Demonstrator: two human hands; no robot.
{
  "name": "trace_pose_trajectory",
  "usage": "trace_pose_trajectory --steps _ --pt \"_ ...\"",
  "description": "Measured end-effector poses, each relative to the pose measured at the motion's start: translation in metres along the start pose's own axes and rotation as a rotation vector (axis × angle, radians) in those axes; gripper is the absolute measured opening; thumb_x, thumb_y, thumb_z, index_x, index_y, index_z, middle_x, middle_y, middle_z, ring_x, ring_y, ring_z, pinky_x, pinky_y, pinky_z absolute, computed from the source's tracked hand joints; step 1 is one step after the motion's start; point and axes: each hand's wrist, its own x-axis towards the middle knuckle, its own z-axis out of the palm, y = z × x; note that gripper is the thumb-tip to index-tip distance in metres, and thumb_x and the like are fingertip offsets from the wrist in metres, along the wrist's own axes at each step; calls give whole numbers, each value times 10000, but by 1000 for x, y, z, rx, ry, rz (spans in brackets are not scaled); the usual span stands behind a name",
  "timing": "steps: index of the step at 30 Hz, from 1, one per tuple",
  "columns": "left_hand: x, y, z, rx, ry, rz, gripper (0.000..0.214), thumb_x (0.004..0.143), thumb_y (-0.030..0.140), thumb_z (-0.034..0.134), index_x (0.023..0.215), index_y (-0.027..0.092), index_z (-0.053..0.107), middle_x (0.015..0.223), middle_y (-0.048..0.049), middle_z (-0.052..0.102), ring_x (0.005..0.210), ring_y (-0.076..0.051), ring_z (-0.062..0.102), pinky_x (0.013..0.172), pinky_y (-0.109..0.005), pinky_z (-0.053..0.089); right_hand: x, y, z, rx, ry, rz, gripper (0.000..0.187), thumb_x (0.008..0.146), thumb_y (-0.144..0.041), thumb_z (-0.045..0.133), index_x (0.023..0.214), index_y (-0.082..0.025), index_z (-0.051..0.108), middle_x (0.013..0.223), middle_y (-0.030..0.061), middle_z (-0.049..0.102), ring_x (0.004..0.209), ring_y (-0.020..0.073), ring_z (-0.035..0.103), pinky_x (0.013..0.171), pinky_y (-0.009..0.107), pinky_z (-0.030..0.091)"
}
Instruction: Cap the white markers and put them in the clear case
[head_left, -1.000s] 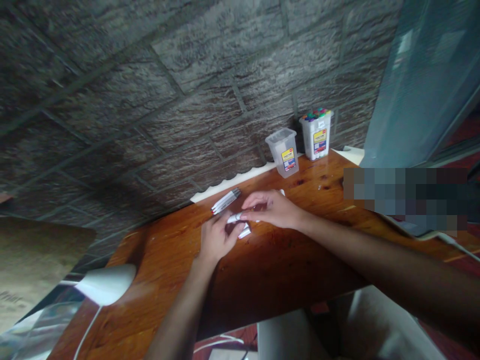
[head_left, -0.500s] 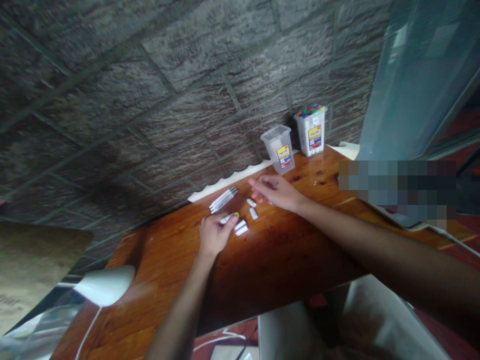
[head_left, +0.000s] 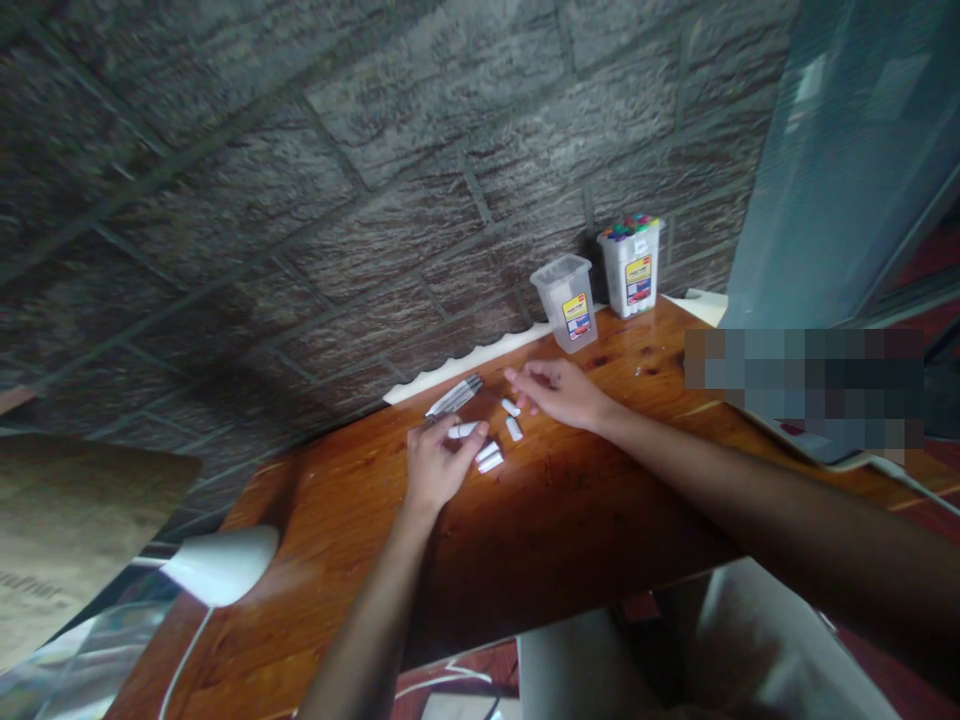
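Note:
My left hand [head_left: 437, 462] is closed, with a short white marker [head_left: 466, 430] between thumb and fingers; part of it is hidden in the hand. Several white markers with grey ends [head_left: 456, 396] lie side by side just beyond these fingers. Close to the thumb, short white cylindrical pieces [head_left: 490, 458] rest on the wood. Two more small white pieces, like marker caps [head_left: 514, 428], lie between my hands. My right hand [head_left: 559, 392] hovers above the table beside them, fingers loosely curled and apart, with nothing visible in them.
A clear plastic tub [head_left: 564, 300] stands by the stone-patterned wall, next to a tub full of coloured markers [head_left: 631, 268]. A white lamp head [head_left: 223, 566] is at the left of the wooden table [head_left: 330, 510]. At the right lies a laptop-like device [head_left: 814, 440], partly blurred.
The yellow end of the marker in my left hand no longer shows; that end now looks white. My right hand has barely moved. The whole view has shifted slightly.

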Motion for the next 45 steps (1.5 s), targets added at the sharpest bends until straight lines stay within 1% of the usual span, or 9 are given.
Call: trace_pose_trajectory --steps 6,11,18,21,24,26,35,39,45 --pt "-3 -1 0 10 -13 40 418 874 484 523 581 187 497 546 13 495 543 -137 472 571 -256 330 1 -1 -3 -49 9 -31 454 897 -550 529 662 -166 586 599 6 635 524 91 564 566 222 452" --pt "-6 -2 1 27 -17 6 480 868 505 534 524 180 453 495 31 414 502 -114 406 531 -250 285 2 1 -4 -64 19 -21 460 899 -552 517 663 -163 586 606 5 636 522 92 566 571 230 438" --pt "-5 -5 4 11 4 3 469 906 472 495 546 171 482 511 25 437 512 -114 427 540 -248 293 1 -1 -4 -65 9 -32 427 899 -512 536 660 -162 594 602 4 631 514 88 549 546 221 429" --pt "-4 -4 3 -3 4 3 420 925 443 478 605 173 504 549 19 481 532 -121 461 556 -245 314 -1 -1 -3 -73 -102 -73 361 885 -469 573 717 -155 637 638 0 648 541 88 563 556 214 437" --pt "-3 -3 3 15 -7 23 381 936 431 463 653 179 494 581 17 500 555 -129 479 565 -245 319 -4 0 2 -8 -281 -104 267 874 -409 602 875 -154 681 741 5 688 571 87 584 584 218 460" --pt "-3 -3 3 26 -8 43 367 944 427 450 672 183 482 605 10 511 582 -139 496 574 -247 323 -6 1 5 34 -335 -88 255 880 -385 596 940 -155 690 786 11 703 575 85 589 591 223 471" --pt "-3 -3 2 77 -76 79 359 970 443 381 728 198 482 721 -40 589 710 -194 564 653 -280 375 -6 -3 5 92 -373 -138 262 842 -318 651 1028 -143 711 835 18 717 626 89 598 598 217 477" --pt "-3 -3 2 58 -127 137 369 959 477 365 808 191 543 796 -67 627 772 -218 581 708 -303 399 -5 1 7 106 -368 -135 212 835 -294 656 954 -131 723 800 14 712 621 84 587 599 214 460" --pt "-1 -3 4 149 -118 114 426 866 552 513 629 200 475 618 -19 549 633 -185 529 621 -282 352 -6 6 12 91 -380 -131 189 809 -300 679 876 -127 717 722 4 693 581 90 582 572 217 452"
